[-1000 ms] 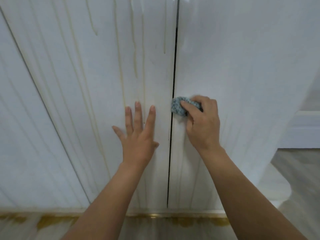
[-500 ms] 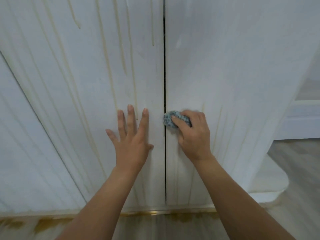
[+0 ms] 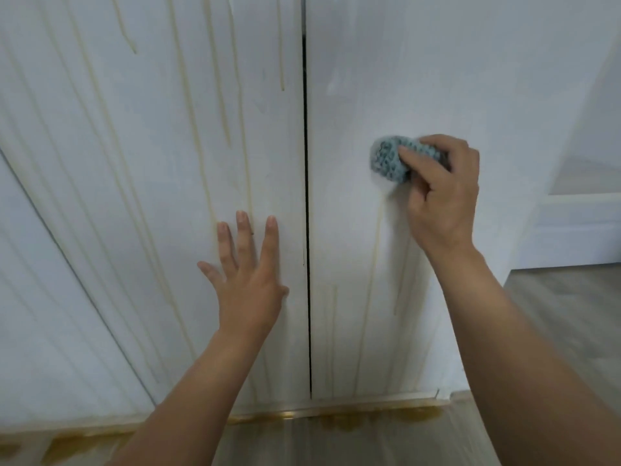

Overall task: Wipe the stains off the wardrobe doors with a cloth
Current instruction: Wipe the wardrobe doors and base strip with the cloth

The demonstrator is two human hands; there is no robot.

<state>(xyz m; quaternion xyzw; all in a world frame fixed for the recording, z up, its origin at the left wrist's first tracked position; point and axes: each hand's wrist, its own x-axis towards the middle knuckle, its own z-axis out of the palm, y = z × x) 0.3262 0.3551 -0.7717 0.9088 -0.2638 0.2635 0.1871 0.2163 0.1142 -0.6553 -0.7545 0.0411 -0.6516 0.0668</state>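
Two white wardrobe doors fill the view, split by a dark vertical gap. The left door (image 3: 151, 163) carries several long yellowish drip stains. The right door (image 3: 437, 79) looks clean in its upper part, with faint drip stains (image 3: 373, 274) lower down. My right hand (image 3: 440, 190) grips a bunched blue-grey cloth (image 3: 386, 159) and presses it against the right door at mid height. My left hand (image 3: 247, 277) lies flat on the left door, fingers straight and spread, just left of the gap.
Brownish-yellow puddles (image 3: 353, 420) lie on the floor along the wardrobe's base. A third white panel (image 3: 40, 297) stands at the far left. At the right are a grey wood floor (image 3: 571, 297) and a white skirting board (image 3: 578, 230).
My right hand has carried the cloth from the edge by the door gap rightward and a little up across the right door. The left hand stays flat on the left door.
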